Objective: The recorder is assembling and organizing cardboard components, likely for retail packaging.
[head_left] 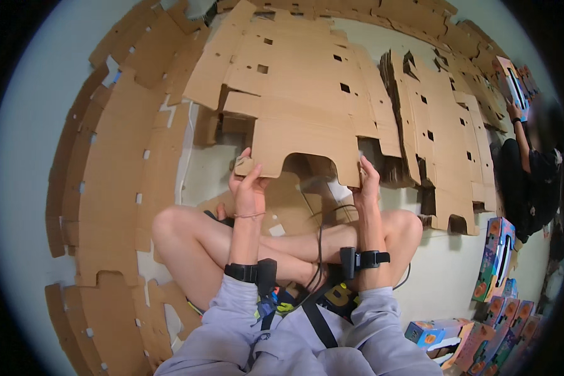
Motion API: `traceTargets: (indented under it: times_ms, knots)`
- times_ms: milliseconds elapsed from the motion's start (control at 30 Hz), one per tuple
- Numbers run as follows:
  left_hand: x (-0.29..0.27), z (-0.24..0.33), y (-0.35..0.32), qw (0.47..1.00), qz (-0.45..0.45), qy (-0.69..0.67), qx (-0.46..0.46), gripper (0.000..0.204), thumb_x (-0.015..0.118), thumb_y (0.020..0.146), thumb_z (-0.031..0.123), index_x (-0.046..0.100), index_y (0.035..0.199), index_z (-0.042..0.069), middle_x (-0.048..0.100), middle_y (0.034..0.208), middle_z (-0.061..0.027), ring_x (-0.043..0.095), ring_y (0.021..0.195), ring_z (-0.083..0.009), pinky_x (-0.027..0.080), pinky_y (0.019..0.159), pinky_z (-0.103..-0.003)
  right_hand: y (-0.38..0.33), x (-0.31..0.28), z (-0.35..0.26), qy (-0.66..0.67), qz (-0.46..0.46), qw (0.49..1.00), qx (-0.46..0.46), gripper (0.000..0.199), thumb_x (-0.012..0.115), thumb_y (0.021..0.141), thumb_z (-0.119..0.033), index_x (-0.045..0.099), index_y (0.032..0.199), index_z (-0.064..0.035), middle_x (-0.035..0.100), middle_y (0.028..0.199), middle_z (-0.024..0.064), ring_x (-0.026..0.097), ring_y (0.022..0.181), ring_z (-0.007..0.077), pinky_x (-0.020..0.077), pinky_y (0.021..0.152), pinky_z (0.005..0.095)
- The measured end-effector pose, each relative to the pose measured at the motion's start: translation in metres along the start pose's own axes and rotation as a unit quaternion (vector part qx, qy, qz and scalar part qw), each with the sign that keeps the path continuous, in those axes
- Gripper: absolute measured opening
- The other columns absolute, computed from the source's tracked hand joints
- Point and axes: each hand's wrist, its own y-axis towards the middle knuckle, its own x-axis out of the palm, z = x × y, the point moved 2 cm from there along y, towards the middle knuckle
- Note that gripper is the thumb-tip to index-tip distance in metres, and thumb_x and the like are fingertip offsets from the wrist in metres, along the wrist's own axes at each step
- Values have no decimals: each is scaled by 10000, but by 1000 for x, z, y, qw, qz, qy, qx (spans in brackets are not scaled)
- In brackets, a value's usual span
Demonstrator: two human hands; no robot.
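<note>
A flat die-cut cardboard box blank (307,119), brown with small square holes, spreads out in front of my crossed legs. My left hand (249,188) pinches its near left corner, thumb on top. At the near right corner, my right hand (366,182) grips the edge with the thumb up. Between the hands the blank's near edge has a curved cut-out. The blank's near end is raised off the floor, over other cardboard. Most of the fingers are hidden under the sheet.
A stack of similar blanks (448,138) stands to the right. More flat cardboard (116,182) lies along the left. Colourful printed boxes (442,338) sit at the lower right. Another person (532,169) at the far right holds a printed box (512,88). A black cable (320,250) hangs before me.
</note>
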Motion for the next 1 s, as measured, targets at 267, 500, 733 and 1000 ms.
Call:
traceTargets:
  times_ms: [267,500,733,1000]
  knots:
    - [-31,-22,14,987,136,11,-84,359,576,779,38,539,1134,77,605,1017,-55,593,844,-145,475,682,-264,-1,9,-7,39,-43,997,-41,151,590,807,-120,611,864,18,580,653,40,449,424,78,390,402,201]
    - [-28,-11,6,991,106,-78,-14,366,484,777,47,516,1141,64,594,1020,-54,580,846,-137,467,641,-263,-22,31,-25,91,-209,969,-93,328,613,823,-170,579,1052,62,617,719,57,465,415,61,376,369,170]
    - [-32,-8,-5,962,241,-127,27,364,465,721,45,524,1081,59,583,970,-58,572,789,-159,434,513,-285,-37,36,-24,20,-333,942,-43,495,664,779,-261,521,1109,79,612,733,87,393,366,49,397,367,194]
    - [-26,-14,-3,978,203,-26,51,237,541,829,147,464,1047,95,548,782,-69,508,520,-131,415,479,-249,-42,32,-17,22,-390,920,31,710,604,784,-404,348,1258,59,575,1016,214,540,560,173,525,582,303]
